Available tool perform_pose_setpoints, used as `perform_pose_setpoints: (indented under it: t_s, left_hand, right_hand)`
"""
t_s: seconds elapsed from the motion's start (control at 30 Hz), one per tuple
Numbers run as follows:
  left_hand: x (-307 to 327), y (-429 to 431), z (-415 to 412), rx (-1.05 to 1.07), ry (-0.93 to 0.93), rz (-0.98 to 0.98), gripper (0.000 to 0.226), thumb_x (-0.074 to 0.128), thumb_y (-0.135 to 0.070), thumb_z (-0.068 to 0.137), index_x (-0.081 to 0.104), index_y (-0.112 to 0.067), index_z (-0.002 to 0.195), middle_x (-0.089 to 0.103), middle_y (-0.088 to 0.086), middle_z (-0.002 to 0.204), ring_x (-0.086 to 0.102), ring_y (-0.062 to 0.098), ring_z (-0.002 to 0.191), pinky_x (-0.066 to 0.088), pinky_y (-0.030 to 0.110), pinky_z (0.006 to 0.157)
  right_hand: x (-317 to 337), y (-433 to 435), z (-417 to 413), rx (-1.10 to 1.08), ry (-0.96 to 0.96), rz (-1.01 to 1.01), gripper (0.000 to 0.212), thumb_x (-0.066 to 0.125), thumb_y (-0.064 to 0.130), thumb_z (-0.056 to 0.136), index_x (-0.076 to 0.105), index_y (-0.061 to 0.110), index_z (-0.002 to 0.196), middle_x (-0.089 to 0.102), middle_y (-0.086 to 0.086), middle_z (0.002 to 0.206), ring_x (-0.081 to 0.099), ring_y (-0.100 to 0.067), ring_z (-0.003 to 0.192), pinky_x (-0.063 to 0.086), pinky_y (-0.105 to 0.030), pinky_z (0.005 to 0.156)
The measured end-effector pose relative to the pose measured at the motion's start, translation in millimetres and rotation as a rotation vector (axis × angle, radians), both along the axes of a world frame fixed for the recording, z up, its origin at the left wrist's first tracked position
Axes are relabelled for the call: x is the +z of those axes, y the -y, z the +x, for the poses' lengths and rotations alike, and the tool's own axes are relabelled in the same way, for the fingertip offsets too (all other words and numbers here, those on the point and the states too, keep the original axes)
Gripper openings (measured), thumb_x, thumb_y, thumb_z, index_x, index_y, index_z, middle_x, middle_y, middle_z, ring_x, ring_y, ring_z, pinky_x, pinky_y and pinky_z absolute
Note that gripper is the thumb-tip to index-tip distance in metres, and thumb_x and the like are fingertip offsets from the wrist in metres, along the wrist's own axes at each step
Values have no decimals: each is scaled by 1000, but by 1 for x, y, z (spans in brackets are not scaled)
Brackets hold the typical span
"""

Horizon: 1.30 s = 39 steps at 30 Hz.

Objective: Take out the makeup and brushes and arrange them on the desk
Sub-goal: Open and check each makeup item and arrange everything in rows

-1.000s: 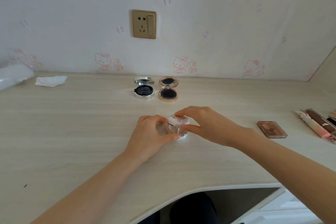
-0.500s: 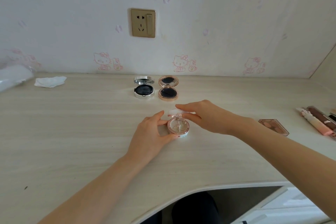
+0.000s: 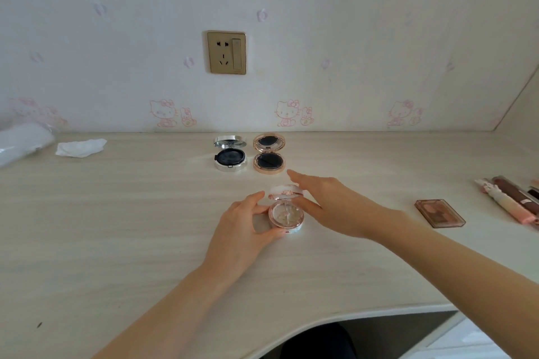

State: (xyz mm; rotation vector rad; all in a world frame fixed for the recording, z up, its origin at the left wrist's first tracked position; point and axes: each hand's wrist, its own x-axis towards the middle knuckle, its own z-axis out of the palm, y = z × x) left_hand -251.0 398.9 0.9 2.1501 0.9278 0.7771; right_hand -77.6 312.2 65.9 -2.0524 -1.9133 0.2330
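Clear lid (image 3: 285, 191) farther back now; left hand (image 3: 245, 227) around round compact (image 3: 286, 216), right hand (image 3: 335, 207) flat.

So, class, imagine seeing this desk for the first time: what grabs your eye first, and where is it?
The two hands at the centre draw the eye: the left hand grips a small pink compact, while the right hand, fingers straight, is at its raised lid. Behind them, near the wall, a silver compact and a rose-gold compact lie open side by side, below a gold wall socket.
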Motion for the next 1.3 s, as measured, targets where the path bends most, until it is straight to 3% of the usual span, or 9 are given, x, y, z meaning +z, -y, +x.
perform_pose_setpoints:
  t_s: [0.23, 0.33, 0.47, 0.6, 0.83, 0.93, 1.07, 1.2, 1.3]
  left_hand:
    - [-2, 2, -1, -13, 26, 25, 45, 81, -49, 65, 59, -29, 100, 67, -17, 102, 59, -1, 104, 48, 26, 89]
    - [0, 3, -1, -52, 3, 79, 39, 77, -49, 69, 66, -33, 103, 65, -21, 102, 57, -2, 106, 47, 26, 91]
    - [4, 6, -2, -59, -63, 167, 37, 73, -44, 77, 66, -33, 111, 61, -13, 113, 52, 2, 113, 42, 23, 95]
    - [8, 6, 0, -38, -163, 204, 38, 66, -50, 81, 63, -38, 117, 55, -5, 126, 49, 8, 121, 40, 26, 99]
    - [11, 1, 22, -53, -194, 250, 38, 64, -52, 82, 63, -37, 117, 57, -5, 119, 52, 8, 115, 44, 27, 94]
    - [13, -2, 40, -36, -241, 347, 37, 63, -52, 83, 65, -34, 116, 62, -3, 115, 54, 12, 116, 45, 29, 92]
    - [9, -11, 65, -29, -274, 563, 30, 68, -45, 80, 70, -23, 100, 71, -8, 91, 61, 17, 105, 51, 30, 79]
    - [7, -15, 78, -135, -330, 650, 49, 41, -51, 85, 66, -21, 115, 66, -11, 115, 57, 18, 114, 51, 30, 89]
    - [4, -21, 85, -162, -388, 708, 56, 37, -55, 86, 63, -21, 122, 62, -10, 126, 56, 20, 120, 49, 31, 92]
  right_hand:
    - [-44, 30, -17, -167, -58, 103, 67, 42, 46, 96, 12, 19, 150, 40, 4, 148, 37, -15, 134, 32, -25, 104]
    - [-49, 31, -20, -157, -125, 140, 76, 48, 46, 94, 5, 21, 151, 36, 10, 149, 32, -10, 135, 26, -19, 104]
    - [-50, 25, -16, -136, -209, 191, 87, 58, 48, 88, -1, 30, 151, 39, 13, 146, 36, -10, 131, 32, -23, 103]
    - [-53, 19, -8, -125, -161, 191, 82, 59, 49, 87, 9, 31, 150, 48, 8, 139, 41, -12, 128, 37, -24, 99]
    - [-56, 11, 13, -146, -176, 192, 79, 61, 39, 88, 13, 27, 150, 54, 3, 134, 46, -17, 123, 38, -25, 95]
    - [-56, 6, 30, -176, -192, 187, 78, 62, 38, 89, 14, 27, 149, 55, 2, 132, 48, -18, 121, 38, -25, 94]
    - [-55, -3, 53, -231, -207, 173, 81, 62, 35, 90, 9, 21, 150, 59, -1, 128, 51, -21, 118, 39, -28, 92]
    - [-55, -13, 71, -240, -197, 186, 78, 59, 31, 92, 11, 14, 150, 58, 0, 130, 52, -23, 118, 41, -31, 95]
    - [-55, -22, 79, -239, -202, 196, 73, 57, 31, 93, 14, 11, 149, 58, 4, 130, 54, -21, 117, 43, -32, 94]
